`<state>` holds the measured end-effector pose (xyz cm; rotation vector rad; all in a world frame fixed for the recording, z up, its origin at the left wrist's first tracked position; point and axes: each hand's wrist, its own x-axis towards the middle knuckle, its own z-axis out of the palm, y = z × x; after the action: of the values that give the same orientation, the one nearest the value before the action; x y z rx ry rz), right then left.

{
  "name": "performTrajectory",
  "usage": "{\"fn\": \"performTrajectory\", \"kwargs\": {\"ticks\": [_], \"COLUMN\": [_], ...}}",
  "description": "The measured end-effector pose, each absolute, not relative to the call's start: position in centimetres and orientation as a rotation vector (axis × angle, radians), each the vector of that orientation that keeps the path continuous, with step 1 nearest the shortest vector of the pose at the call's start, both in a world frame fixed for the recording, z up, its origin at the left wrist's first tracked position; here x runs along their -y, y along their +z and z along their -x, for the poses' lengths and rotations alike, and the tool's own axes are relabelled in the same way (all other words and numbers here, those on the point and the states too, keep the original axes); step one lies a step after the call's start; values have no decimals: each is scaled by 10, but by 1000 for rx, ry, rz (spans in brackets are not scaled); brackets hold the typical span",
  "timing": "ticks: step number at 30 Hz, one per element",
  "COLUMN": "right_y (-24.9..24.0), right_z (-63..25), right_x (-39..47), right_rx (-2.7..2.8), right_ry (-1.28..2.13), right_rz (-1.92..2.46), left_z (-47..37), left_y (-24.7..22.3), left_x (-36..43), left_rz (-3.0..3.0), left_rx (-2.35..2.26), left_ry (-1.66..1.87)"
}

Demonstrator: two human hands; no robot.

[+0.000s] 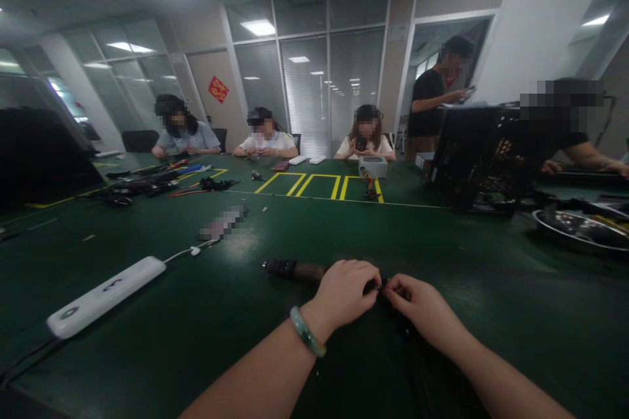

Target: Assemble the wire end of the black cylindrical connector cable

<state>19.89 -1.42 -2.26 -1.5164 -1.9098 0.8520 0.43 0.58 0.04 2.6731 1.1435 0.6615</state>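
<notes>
A dark, stick-shaped tool [305,272] with a metal tip lies on the green table, tip to the left. It looks like an electric screwdriver, but its kind is not certain. My left hand [346,289], with a green bangle at the wrist, is closed over its right part. Fingertips of my right hand [421,304] pinch something small and dark at the tool's right end, close to my left fingertips. What exactly they hold is hidden. Below my right hand a dark cord-like thing [407,330] is dimly visible.
A white power bank-like block [108,298] with a cable and a blurred phone-sized item [223,222] lie left. Cables [142,183] sit farther back. Right are a black computer case [474,157] and a metal bowl [580,229]. Several people work around the table.
</notes>
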Motion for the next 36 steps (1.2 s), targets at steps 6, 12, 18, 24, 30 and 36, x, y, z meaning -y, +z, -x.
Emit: {"fn": "performTrajectory", "kwargs": {"ticks": [6,12,18,24,30,36], "right_y": [-18,-18,-16,-17,-18,-20], "right_z": [-198,-199,-199,-198,-199,-200], "right_x": [16,16,17,18,18,16], "right_rx": [1900,1903,1915,1910,1909,1911], "right_ry": [873,899,878,822,857,857], "right_rz": [1535,1568,1560,1536,1553,1545], "left_z": [-4,-3,-4,-5,-4,-3], "left_y": [2,2,-2,-1,-2,-2], "left_x": [-6,-7,-8,-7,-7,-6], "left_rz": [-2651,-2664,-2696,-2690,-2704,-2670], "left_rx": [-1183,-1175,-1133,-1183,-1136,-1149], "left_ry": [649,629,655,653,656,702]}}
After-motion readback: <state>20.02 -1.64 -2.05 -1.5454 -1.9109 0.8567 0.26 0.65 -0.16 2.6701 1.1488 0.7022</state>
